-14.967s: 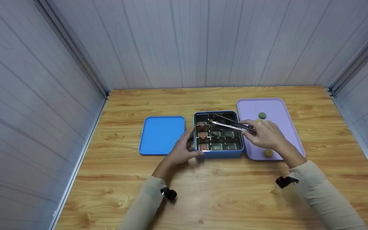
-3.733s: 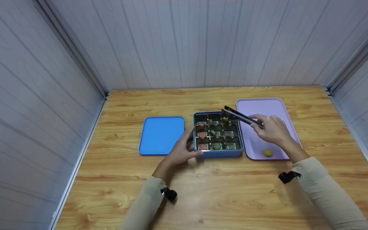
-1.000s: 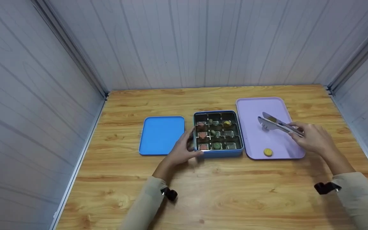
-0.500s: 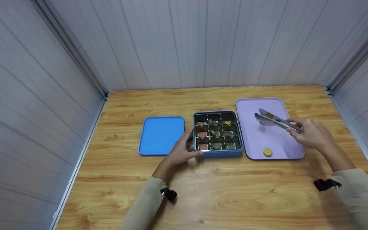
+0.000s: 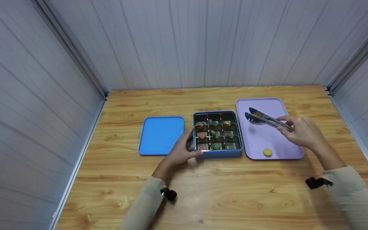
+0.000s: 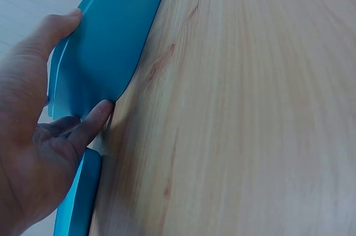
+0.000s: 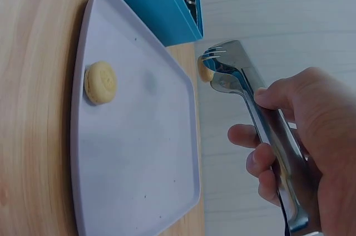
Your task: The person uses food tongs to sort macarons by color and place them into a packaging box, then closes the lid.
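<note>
My left hand (image 5: 181, 150) holds the near left corner of the blue box (image 5: 220, 154), thumb on the front and fingers along the left side. Inside, a divided insert carries pink macarons in the left column, green macarons (image 5: 216, 146) in the middle one, and a yellow macaron (image 5: 226, 123) at the back right. My right hand (image 5: 302, 132) grips metal tongs (image 5: 272, 120) above the lilac tray (image 5: 267, 140). Between the tong tips sits a yellow macaron (image 7: 204, 70), partly hidden by the metal. Another yellow macaron (image 7: 100, 82) lies flat near the tray's front edge.
A flat blue lid (image 5: 161, 135) lies left of the box. The lilac tray stands close along the box's right side. Pale panel walls (image 5: 203, 44) enclose the wooden table (image 5: 228, 198) at the back and both sides.
Since 15 s ago, green and yellow macarons have gone from tray to box. Over the last second the tongs, pinching a yellow macaron, have moved left toward the box. My left hand stays put.
</note>
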Demonstrator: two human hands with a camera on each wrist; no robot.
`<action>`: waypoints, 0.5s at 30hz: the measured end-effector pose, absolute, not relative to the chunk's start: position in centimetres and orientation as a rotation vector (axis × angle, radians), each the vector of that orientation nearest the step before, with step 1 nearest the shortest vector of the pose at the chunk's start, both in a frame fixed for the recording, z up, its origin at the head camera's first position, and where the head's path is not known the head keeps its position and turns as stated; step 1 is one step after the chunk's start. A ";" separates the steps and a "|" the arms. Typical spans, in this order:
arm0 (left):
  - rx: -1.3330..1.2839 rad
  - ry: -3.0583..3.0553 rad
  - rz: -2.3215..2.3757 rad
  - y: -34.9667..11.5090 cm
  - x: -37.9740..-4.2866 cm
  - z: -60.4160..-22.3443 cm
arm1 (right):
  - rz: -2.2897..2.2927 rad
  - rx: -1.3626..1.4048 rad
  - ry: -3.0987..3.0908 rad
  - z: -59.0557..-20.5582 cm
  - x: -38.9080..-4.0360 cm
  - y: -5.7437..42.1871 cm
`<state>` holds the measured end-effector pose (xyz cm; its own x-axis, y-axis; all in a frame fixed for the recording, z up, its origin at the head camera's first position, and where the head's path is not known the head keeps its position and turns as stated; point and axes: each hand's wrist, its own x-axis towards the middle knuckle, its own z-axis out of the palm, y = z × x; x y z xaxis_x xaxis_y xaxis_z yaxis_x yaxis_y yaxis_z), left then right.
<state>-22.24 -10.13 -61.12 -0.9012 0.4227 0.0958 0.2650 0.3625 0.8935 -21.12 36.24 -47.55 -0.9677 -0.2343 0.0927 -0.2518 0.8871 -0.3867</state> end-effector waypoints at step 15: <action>0.602 2.461 1.558 -10.0 -21.5 -59.6 | 0.658 0.477 -3.022 -46.9 -20.5 33.2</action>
